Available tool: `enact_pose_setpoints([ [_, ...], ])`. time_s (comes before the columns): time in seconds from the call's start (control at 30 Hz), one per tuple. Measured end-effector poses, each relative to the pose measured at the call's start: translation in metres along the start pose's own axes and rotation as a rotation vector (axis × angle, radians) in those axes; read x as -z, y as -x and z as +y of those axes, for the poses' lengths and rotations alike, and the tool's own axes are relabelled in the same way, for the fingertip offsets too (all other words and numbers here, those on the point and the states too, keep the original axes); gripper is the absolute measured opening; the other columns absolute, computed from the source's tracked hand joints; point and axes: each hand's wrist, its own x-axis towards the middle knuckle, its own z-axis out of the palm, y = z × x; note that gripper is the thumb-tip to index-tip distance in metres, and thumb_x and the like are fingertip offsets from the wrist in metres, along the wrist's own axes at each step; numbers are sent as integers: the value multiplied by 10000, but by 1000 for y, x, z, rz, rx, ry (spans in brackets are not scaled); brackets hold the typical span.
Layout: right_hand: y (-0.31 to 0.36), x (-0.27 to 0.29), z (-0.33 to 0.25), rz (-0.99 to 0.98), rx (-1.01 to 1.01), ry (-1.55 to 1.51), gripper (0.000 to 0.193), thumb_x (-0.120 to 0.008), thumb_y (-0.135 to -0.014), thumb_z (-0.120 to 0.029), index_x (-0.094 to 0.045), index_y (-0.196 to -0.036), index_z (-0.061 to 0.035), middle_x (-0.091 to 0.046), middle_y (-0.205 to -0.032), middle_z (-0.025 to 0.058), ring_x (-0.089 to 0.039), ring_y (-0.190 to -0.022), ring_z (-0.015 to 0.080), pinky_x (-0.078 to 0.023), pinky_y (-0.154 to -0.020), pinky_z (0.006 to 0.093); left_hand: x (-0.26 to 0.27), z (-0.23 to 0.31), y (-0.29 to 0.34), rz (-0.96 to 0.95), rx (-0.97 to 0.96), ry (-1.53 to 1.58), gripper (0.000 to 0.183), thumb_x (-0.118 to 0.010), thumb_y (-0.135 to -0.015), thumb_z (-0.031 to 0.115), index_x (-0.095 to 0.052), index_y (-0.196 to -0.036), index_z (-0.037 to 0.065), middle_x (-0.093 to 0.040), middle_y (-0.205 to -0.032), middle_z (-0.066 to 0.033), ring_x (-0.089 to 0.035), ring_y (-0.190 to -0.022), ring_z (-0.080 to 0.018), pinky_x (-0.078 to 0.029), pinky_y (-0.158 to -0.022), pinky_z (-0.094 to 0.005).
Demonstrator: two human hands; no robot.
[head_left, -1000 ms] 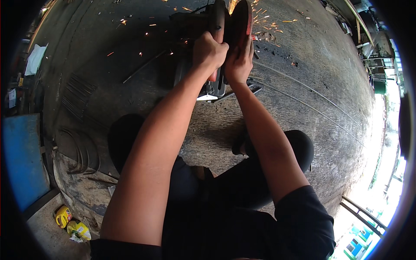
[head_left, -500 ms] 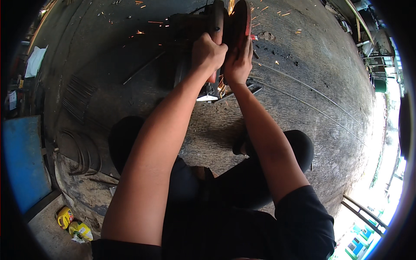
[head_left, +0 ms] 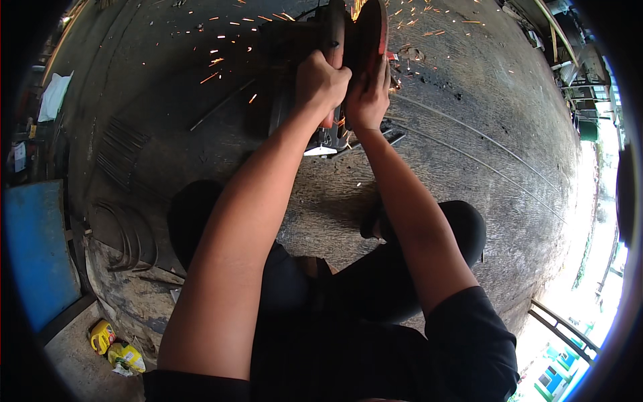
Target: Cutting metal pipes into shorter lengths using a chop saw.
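A chop saw [head_left: 301, 80] with a red blade guard [head_left: 372, 33] stands on the concrete floor in front of me. My left hand [head_left: 321, 84] is clenched around the saw's handle, pressing it down. My right hand [head_left: 367, 99] lies beside it, fingers pressed against the guard and handle. Orange sparks [head_left: 228, 60] fly to the left and upward from the blade. The piece being cut is hidden behind my hands. I squat, with my dark-clothed knees [head_left: 462, 228] below my forearms.
Long thin steel rods [head_left: 482, 161] lie on the floor to the right. Bent rod hoops [head_left: 127, 234] and a bundle of short rods [head_left: 120, 151] lie at the left. A blue panel [head_left: 37, 248], yellow containers [head_left: 114, 345] and a white bag [head_left: 53, 97] sit at the left edge.
Both hands stay on the saw in the same grip. The spray of sparks has shifted and thinned a little; nothing else has moved.
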Motion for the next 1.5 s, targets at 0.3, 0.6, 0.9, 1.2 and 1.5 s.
enact_pose_setpoints([
  [0.3, 1, 0, 2, 0, 13, 27, 548, -497, -898, -127, -325, -1416, -72, -406, -1352, 285, -461, -1187, 459, -469, -908, 462, 0, -1, 0, 4, -11, 2, 436, -657, -668, 249, -595, -923, -99, -640, -866, -288, -654, -855, -386, -510, -750, -412],
  [0.6, 0, 2, 0, -4, 8, 6, 540, -494, -902, -133, -331, -1414, -76, -405, -1355, 281, -466, -1186, 452, -475, -904, 452, 2, 2, 1, -27, -5, -12, 405, -652, -695, 234, -583, -939, -82, -626, -909, -308, -631, -890, -419, -511, -799, -431],
  [0.9, 1, 1, 0, 1, 0, 2, 537, -499, -899, -123, -339, -1410, -75, -409, -1350, 283, -474, -1177, 452, -481, -892, 450, 3, 2, 2, -18, -9, -14, 401, -657, -695, 233, -586, -929, -84, -630, -892, -304, -635, -880, -417, -515, -788, -426],
  [1.2, 2, 1, 1, 6, 18, -2, 540, -501, -898, -127, -337, -1410, -74, -406, -1352, 285, -477, -1169, 458, -485, -887, 455, 2, 1, 2, -11, -12, -9, 399, -659, -698, 232, -588, -930, -86, -633, -898, -301, -638, -880, -413, -517, -785, -426],
  [1.5, 3, 0, 5, 2, 10, -1, 543, -501, -896, -127, -335, -1410, -73, -405, -1351, 287, -479, -1163, 464, -483, -887, 462, 1, 1, 4, -3, -23, -14, 405, -657, -702, 238, -584, -930, -89, -630, -896, -302, -633, -886, -416, -513, -793, -426],
])
